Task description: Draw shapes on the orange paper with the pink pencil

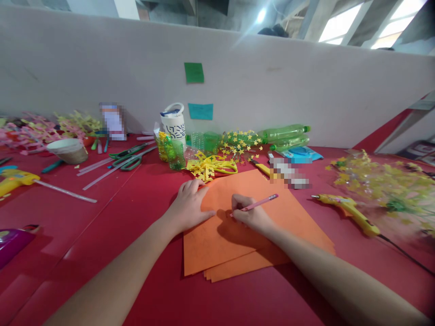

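Orange paper sheets (217,253) lie in a loose stack on the red table, their lower edges fanned. In my right hand (249,213) is a pink pencil (261,201), gripped by closed fingers with its tip down at the top sheet. Shadow falls across the paper beneath that hand. My left hand (190,206) rests on the left edge of the stack, fingers and thumb spread. Just beyond the paper's far edge are yellow star-cut strips (200,167) and yellow-handled scissors (228,169).
A yellow glue gun (350,210) with a cord lies right; another glue gun (16,181) lies far left. Green-handled scissors (131,160), green plastic bottles (287,134), a white cup (173,124) and a bucket (70,151) stand along the back, before a white partition (136,68).
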Action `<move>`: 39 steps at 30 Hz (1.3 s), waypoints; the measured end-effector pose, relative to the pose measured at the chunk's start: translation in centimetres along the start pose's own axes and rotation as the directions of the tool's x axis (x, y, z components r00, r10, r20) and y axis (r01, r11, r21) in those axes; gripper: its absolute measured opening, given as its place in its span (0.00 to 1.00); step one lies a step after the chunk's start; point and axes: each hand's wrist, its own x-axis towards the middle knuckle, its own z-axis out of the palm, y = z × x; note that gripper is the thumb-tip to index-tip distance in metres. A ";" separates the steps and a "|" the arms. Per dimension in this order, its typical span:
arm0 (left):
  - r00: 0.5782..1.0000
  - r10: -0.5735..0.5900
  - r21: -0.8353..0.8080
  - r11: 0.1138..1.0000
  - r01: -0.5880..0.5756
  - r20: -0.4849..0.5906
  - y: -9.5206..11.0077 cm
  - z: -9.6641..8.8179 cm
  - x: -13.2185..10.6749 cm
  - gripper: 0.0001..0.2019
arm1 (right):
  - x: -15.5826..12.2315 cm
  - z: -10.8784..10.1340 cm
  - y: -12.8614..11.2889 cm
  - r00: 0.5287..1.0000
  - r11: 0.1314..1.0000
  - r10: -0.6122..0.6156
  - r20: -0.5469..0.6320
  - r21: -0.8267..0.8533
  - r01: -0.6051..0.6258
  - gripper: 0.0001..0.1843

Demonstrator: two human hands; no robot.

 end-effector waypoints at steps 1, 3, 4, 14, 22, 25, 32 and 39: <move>1.000 -0.001 0.002 1.000 0.001 0.002 0.0 0.0 0.0 0.29 | 0.0 0.0 0.0 1.000 1.000 0.000 0.002 -0.002 0.000 0.07; 1.000 -0.004 0.007 1.000 0.004 0.008 0.0 0.0 0.0 0.29 | 0.1 0.0 0.1 1.000 1.000 -0.004 0.000 -0.003 0.004 0.07; 1.000 -0.006 0.009 1.000 0.005 0.012 0.0 0.0 0.0 0.29 | 0.1 0.0 0.2 1.000 1.000 -0.007 -0.002 -0.004 0.007 0.07; 1.000 -0.007 0.007 1.000 0.007 0.008 0.1 0.0 0.0 0.30 | -0.2 0.4 0.8 0.998 0.998 -0.049 0.032 0.041 0.048 0.07; 1.000 -0.007 0.002 1.000 0.007 0.010 0.1 -0.1 0.0 0.31 | -0.4 0.6 0.8 0.994 0.996 -0.077 0.073 0.043 0.074 0.06; 1.000 -0.009 0.006 1.000 0.009 0.011 0.2 -0.1 0.0 0.31 | -0.4 0.6 0.6 0.993 0.997 -0.079 0.083 0.029 0.077 0.06; 1.000 -0.003 -0.017 1.000 0.003 -0.006 0.0 0.1 0.0 0.30 | -0.6 0.6 -0.1 0.992 0.996 -0.082 0.092 -0.030 0.085 0.05; 1.000 -0.001 0.009 1.000 0.001 0.008 0.1 0.0 0.0 0.31 | -0.6 0.7 0.0 0.996 0.996 -0.081 0.038 -0.046 0.082 0.07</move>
